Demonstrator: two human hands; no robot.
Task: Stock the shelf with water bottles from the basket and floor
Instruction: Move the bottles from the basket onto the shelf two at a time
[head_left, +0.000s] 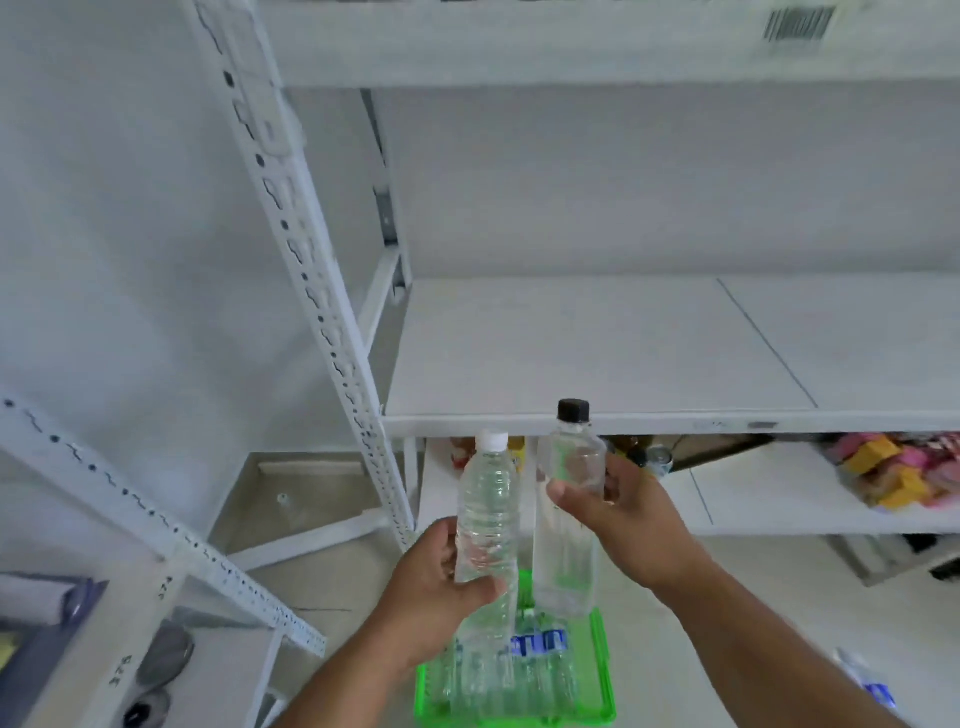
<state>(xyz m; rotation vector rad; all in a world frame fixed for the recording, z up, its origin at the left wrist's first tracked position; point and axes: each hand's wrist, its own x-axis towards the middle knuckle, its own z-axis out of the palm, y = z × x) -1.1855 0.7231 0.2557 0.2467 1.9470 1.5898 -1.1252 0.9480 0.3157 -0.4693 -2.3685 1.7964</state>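
Bottles: left hand (436, 582) grasps one (488, 525), right hand (634, 519) another (569, 499); shelf (571, 353) at 12 o'clock bare, basket (602, 670) at 6 full—barely begun.

The green basket (602, 670) is being cut off by the bottom edge, and the bottles inside (524, 670) are blurring together, so their number is unclear. The colourful packets (893, 473) on the lower shelf are looking too blurred to identify.
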